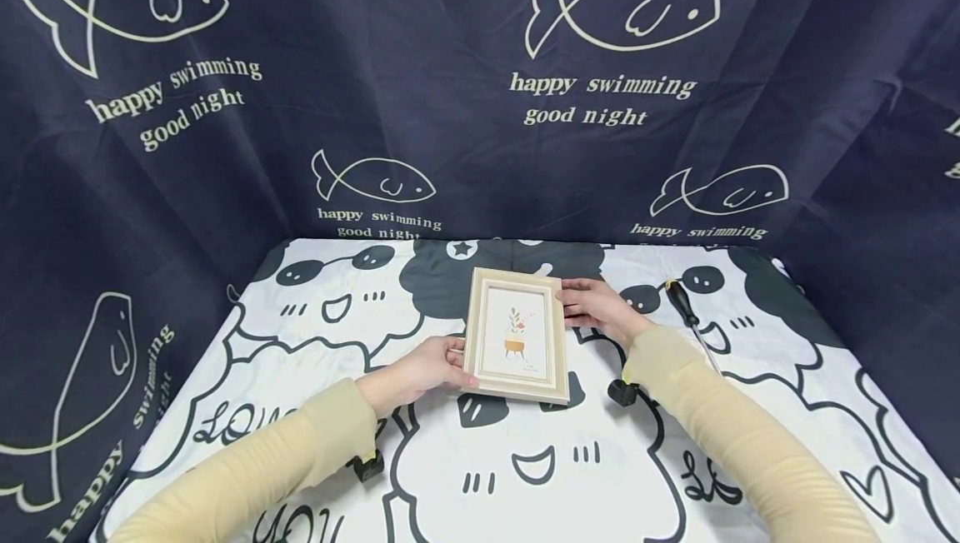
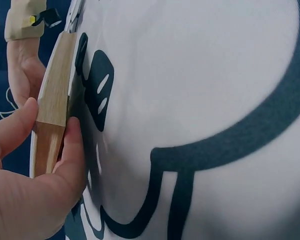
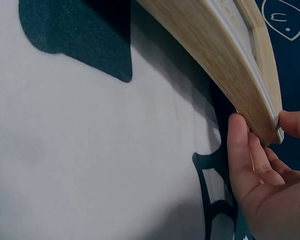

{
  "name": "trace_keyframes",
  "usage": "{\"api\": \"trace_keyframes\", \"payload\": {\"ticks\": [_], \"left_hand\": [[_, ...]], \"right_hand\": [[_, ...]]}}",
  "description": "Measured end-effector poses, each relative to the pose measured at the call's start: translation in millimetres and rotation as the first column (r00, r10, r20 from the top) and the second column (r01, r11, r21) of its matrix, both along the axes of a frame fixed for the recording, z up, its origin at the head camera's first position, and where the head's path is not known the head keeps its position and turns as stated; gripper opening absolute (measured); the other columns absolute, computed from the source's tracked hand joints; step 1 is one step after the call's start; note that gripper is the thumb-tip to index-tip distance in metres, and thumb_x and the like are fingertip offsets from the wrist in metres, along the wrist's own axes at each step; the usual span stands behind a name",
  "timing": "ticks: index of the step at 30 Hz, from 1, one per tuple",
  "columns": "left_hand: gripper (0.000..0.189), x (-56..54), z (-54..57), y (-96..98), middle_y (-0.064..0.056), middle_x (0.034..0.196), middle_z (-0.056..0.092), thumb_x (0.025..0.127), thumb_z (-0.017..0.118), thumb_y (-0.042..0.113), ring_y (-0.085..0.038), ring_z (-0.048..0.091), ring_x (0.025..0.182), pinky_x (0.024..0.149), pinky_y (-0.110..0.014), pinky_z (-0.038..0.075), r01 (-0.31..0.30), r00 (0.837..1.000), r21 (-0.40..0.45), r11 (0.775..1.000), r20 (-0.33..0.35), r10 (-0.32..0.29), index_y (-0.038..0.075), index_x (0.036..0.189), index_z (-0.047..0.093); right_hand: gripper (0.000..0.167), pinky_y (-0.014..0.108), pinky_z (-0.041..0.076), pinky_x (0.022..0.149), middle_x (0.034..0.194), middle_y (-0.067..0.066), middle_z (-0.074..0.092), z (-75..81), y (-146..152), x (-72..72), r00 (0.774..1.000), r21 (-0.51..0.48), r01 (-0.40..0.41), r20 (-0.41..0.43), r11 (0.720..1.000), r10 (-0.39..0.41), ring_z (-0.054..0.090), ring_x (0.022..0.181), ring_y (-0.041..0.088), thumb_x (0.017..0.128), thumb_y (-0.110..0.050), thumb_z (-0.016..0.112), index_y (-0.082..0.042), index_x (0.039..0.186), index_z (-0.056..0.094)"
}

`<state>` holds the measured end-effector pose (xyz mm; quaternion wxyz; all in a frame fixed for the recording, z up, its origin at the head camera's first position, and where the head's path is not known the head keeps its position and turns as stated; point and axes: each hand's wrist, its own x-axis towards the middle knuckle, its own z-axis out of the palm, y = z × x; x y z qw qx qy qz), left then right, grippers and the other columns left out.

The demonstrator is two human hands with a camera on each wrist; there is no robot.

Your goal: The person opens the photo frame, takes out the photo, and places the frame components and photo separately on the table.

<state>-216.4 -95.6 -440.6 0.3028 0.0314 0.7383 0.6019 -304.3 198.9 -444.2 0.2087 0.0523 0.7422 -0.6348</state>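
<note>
A pale wooden picture frame (image 1: 557,343) with a small print of a potted plant is held face up, tilted over the patterned cloth. My left hand (image 1: 431,368) grips its lower left corner, thumb on the front and fingers behind. In the left wrist view, the thumb and fingers of the left hand (image 2: 50,195) pinch the bare wood edge of the frame (image 2: 55,90). At the upper right edge, my right hand (image 1: 600,307) holds the other side. The right wrist view has the right hand (image 3: 270,185) with fingers under the frame (image 3: 225,70) and thumb on its face.
A screwdriver (image 1: 681,303) with a black and yellow handle lies on the table cloth (image 1: 600,476) to the right, its shaft partly behind the right sleeve. A dark blue curtain (image 1: 465,110) with fish drawings surrounds the table at the back and sides.
</note>
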Motion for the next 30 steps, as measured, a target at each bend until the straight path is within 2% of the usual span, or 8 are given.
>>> {"api": "trace_keyframes", "payload": {"ticks": [7, 12, 21, 30], "left_hand": [[0.048, 1.1, -3.2, 4.0, -0.006, 0.083, 0.063, 0.077, 0.068, -0.011, -0.013, 0.065, 0.075, 0.073, -0.028, 0.055, -0.012, 0.997, 0.031, 0.999, 0.078, 0.01, -0.01, 0.121, 0.049], [0.047, 3.8, -5.3, 6.3, -0.013, 0.092, 0.067, 0.077, 0.067, -0.011, -0.016, 0.067, 0.08, 0.078, -0.032, 0.055, -0.034, 0.994, 0.041, 0.999, 0.107, 0.029, -0.01, 0.12, 0.049], [0.045, 13.6, -1.0, 11.5, -0.015, 0.095, 0.069, 0.077, 0.068, -0.011, -0.017, 0.067, 0.081, 0.078, -0.032, 0.055, -0.044, 0.994, 0.02, 0.999, 0.101, 0.042, -0.012, 0.118, 0.05], [0.044, 19.8, 1.5, 13.0, -0.015, 0.095, 0.069, 0.077, 0.07, -0.008, -0.017, 0.068, 0.082, 0.076, -0.029, 0.055, -0.031, 0.997, -0.005, 1.0, 0.078, 0.031, -0.012, 0.116, 0.05]], "right_hand": [[0.056, 0.027, 0.056, 0.068, 0.088, 0.001, 0.066, -1.5, -3.8, 0.8, 1.0, 0.036, -0.003, -0.007, 0.999, 0.003, 0.065, 0.075, 0.01, 0.093, -0.013, 0.057, 0.006, 0.14, 0.035], [0.055, 0.027, 0.056, 0.067, 0.085, 0.001, 0.067, -2.2, -5.2, 0.9, 1.0, 0.053, -0.009, 0.003, 0.999, 0.009, 0.065, 0.073, 0.01, 0.092, -0.01, 0.058, 0.008, 0.139, 0.035], [0.054, 0.029, 0.057, 0.068, 0.098, 0.013, 0.065, -0.2, -8.0, 1.7, 0.999, 0.147, -0.035, -0.031, 0.989, 0.04, 0.063, 0.07, 0.01, 0.092, -0.007, 0.056, 0.011, 0.138, 0.034], [0.052, 0.032, 0.057, 0.068, 0.096, 0.016, 0.063, 0.4, -11.5, 5.6, 0.995, 0.221, -0.061, -0.061, 0.973, 0.076, 0.06, 0.066, 0.01, 0.091, -0.003, 0.056, 0.013, 0.136, 0.036]]}}
